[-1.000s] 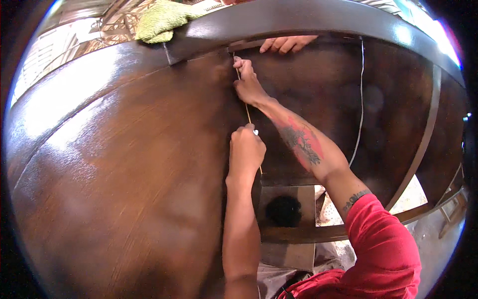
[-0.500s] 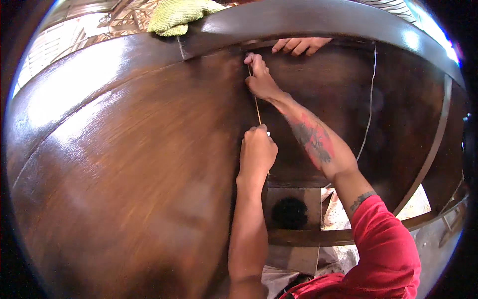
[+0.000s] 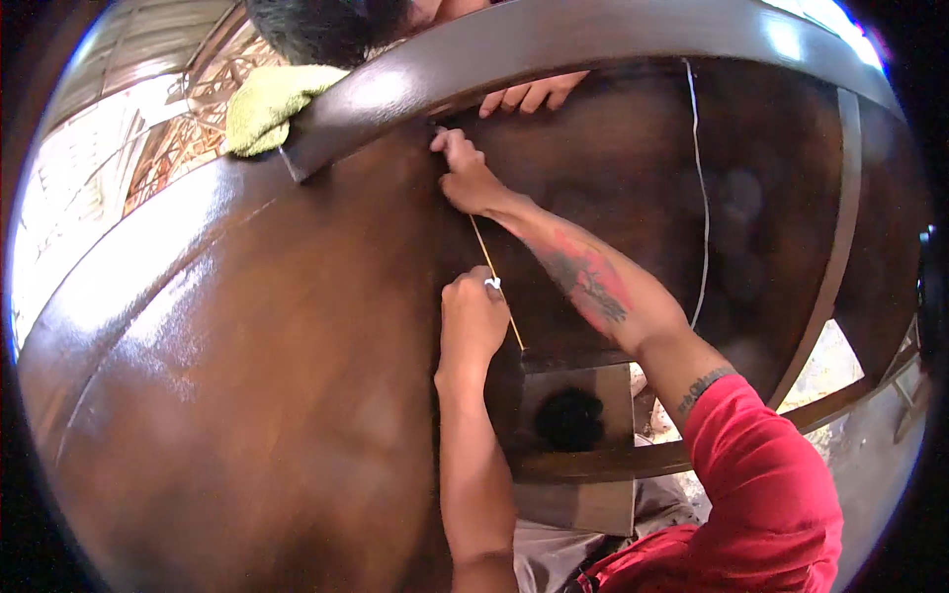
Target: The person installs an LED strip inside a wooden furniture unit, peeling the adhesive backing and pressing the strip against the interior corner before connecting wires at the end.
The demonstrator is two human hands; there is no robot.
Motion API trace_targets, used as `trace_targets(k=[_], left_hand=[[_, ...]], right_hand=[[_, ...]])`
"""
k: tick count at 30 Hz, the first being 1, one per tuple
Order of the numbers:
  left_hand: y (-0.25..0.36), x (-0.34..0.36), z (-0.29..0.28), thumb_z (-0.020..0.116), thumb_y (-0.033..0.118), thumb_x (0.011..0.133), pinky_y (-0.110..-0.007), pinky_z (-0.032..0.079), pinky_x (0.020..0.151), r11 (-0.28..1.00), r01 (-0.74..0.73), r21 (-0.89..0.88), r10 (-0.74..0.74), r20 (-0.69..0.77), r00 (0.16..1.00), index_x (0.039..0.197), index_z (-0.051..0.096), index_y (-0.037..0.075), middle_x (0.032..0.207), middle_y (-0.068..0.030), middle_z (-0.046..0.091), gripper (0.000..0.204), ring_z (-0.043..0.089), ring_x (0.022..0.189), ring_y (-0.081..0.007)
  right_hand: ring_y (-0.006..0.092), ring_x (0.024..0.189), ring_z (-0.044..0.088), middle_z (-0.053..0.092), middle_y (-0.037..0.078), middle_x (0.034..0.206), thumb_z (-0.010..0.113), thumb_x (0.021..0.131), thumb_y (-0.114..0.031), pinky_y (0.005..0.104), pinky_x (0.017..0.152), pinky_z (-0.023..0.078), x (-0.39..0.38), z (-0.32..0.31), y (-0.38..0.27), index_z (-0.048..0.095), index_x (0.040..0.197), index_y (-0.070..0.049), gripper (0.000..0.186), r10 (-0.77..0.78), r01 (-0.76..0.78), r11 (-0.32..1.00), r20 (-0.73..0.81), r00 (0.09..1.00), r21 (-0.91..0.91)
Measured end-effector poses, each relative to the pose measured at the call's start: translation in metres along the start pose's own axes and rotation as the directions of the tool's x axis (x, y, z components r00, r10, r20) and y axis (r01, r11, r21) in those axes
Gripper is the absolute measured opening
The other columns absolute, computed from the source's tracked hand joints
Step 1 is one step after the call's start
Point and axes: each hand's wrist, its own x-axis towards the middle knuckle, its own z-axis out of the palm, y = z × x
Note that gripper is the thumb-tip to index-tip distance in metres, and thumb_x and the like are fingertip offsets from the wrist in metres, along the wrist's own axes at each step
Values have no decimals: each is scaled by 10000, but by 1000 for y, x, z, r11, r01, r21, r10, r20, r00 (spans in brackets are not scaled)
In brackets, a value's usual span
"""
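My right hand point(image 3: 473, 178) is closed at the upper corner under the curved dark rim, its fingertips by the seam between two brown wooden panels. From beneath it a thin tan stick point(image 3: 515, 326), possibly a stiff cord, runs straight down past my left hand point(image 3: 476, 314). The left fingers are curled into a fist against the stick, beside a small white scrap point(image 3: 492, 283) I cannot identify. Left of the seam spreads a large glossy brown panel point(image 3: 257, 376); a darker panel point(image 3: 613, 188) lies behind my right forearm. What the fingertips press on is hidden.
Another person's hand point(image 3: 534, 94) hooks over the curved rim point(image 3: 554, 35), and their dark-haired head point(image 3: 326, 25) leans in above. A yellow-green cloth point(image 3: 267, 109) lies on the rim. A pale line point(image 3: 703, 198) crosses the dark panel. Below sits a fuzzy black round thing point(image 3: 569, 419) on a board.
My view has shifted, so the work sits farther left. The other person's head has come into sight. More of the stick and the white scrap shows beside my left fist.
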Motion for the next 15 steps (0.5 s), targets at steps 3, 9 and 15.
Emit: trace_targets(k=[3, 9, 15], left_hand=[[1, -1, 0, 567, -9, 845, -449, 516, 834, 1000, 1, 27, -1, 21, 1000, 1070, 680, -45, 965, -304, 662, 255, 659, 945, -433], [2, 2, 20, 582, -4, 831, -444, 526, 822, 995, -65, 75, 66, -14, 998, 1079, 682, -37, 962, -290, 671, 270, 675, 913, -418], [-3, -1, 34, 588, -30, 802, -484, 524, 813, 994, -22, 104, 22, 5, 1000, 993, 672, -80, 979, -303, 657, 215, 649, 920, -454]], right_hand=[[422, 1224, 411, 475, 214, 1241, 534, 703, 45, 473, 1037, 304, 6, 0, -6, 407, 1196, -90, 528, -16, 16, 1000, -19, 1000, 10], [452, 1210, 423, 459, 254, 1244, 524, 719, 19, 481, 1010, 367, 8, -46, -2, 416, 1219, -89, 523, 85, -86, 996, 236, 968, -4], [364, 1136, 604, 617, 225, 1158, 437, 787, 68, 439, 961, 473, -114, -46, 23, 471, 1192, -1, 412, 303, -290, 937, -41, 952, 194]])
